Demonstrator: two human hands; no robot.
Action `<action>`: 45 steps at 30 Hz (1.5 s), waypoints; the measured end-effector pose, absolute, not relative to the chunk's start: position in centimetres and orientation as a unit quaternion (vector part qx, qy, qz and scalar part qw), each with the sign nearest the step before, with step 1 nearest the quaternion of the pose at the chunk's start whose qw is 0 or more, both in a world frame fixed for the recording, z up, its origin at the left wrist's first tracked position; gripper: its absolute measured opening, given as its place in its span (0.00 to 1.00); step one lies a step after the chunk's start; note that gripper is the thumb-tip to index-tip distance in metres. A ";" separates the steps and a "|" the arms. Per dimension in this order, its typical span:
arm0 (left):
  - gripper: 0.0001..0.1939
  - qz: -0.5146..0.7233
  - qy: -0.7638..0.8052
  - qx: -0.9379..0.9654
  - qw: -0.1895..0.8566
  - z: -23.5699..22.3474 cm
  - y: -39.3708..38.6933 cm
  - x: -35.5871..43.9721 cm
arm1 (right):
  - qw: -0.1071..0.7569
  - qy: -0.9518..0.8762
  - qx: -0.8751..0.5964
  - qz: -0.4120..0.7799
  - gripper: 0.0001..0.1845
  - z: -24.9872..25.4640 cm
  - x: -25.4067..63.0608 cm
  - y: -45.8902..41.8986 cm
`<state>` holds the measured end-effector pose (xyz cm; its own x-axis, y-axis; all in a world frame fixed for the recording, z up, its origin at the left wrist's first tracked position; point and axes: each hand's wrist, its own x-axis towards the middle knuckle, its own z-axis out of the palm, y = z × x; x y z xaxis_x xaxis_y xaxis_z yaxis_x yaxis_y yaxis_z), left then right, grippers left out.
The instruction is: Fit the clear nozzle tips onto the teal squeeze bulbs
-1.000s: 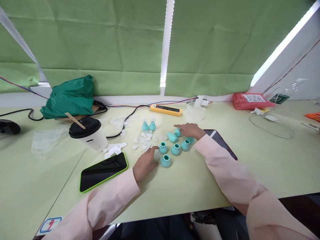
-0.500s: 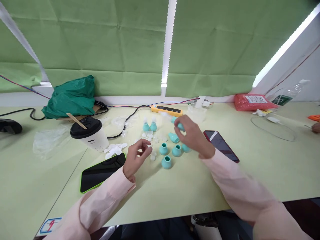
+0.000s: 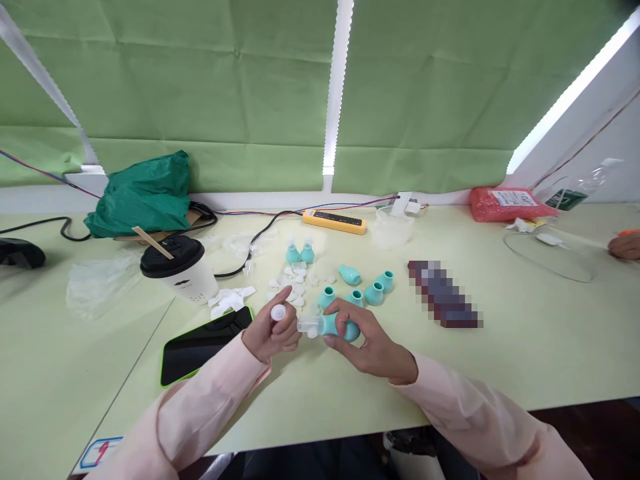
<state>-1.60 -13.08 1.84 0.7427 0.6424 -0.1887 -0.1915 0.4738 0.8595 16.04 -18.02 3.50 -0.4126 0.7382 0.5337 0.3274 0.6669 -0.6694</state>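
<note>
As I look across the pale table (image 3: 320, 413), two hands show above its near half. Left hand (image 3: 270, 333): fingers curled inward, thumb raised, gripping a small white piece (image 3: 278, 312) with its round end showing. Right hand (image 3: 373, 343): thumb and fingers closed around a teal bulb (image 3: 351, 331), held sideways, a clear tube (image 3: 309, 325) at its neck pointing toward the left hand; whether the two touch, I cannot tell. Beyond: four open-mouthed bulbs (image 3: 374, 295), upright, one partly hidden by the right hand; one fallen bulb (image 3: 349, 275), on its side; scattered white bits (image 3: 295, 290); two topped bulbs (image 3: 307, 255), side by side, near a yellow power strip (image 3: 334, 222). Left: green-cased phone (image 3: 205, 343), lidded cup (image 3: 195, 283). Right edge: another person's hand (image 3: 625, 247).
</note>
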 end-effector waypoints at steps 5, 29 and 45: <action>0.17 0.369 0.381 0.544 0.650 2.6 -12.1 -2.1 | 0.479 -0.757 -0.377 0.236 0.10 2.3 16.5 -18.1; 0.03 0.553 0.372 0.649 0.368 1.0 -16.5 0.8 | 0.486 -0.787 -0.379 -0.014 0.13 0.6 15.9 -18.0; 0.11 0.386 0.201 0.865 -0.249 0.8 -16.0 -0.4 | 0.474 -0.760 -0.444 0.013 0.09 0.6 15.4 -18.3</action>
<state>-0.43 -16.00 0.83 0.6208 0.1563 0.7682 0.5402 -0.7954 -0.2748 15.42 -18.31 0.61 -0.1564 0.6873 0.7094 0.6627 0.6056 -0.4406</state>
